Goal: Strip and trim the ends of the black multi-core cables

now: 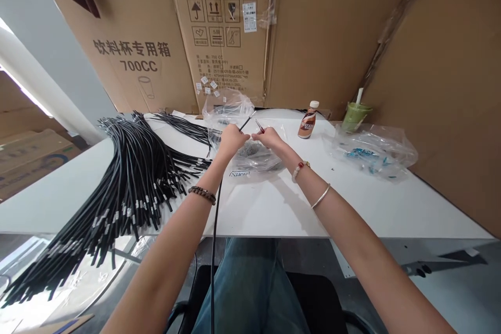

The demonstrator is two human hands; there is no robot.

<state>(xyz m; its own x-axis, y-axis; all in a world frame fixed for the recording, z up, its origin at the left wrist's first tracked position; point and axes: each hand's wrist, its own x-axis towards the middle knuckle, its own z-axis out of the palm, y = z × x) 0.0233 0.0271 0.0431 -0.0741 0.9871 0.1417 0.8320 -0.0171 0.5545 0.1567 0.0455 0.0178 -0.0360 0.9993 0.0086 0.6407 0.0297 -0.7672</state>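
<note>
My left hand [234, 139] is pinching a black cable [215, 240] over the clear bag [250, 154], its low end running out of frame; my right [270, 138] is gripping a small red-handled tool [260, 126], mostly hidden by my fingers.

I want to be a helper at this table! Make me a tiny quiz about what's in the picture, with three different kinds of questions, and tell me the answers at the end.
1. True or false: the brown and white bottle stands upright on the white table.
2. Pick one. What is the left hand holding?
A) a green cup
B) a black cable
C) a cardboard box
3. Count: how many bracelets are on the right arm?

Key: 1 true; 2 B; 3 two.
</note>
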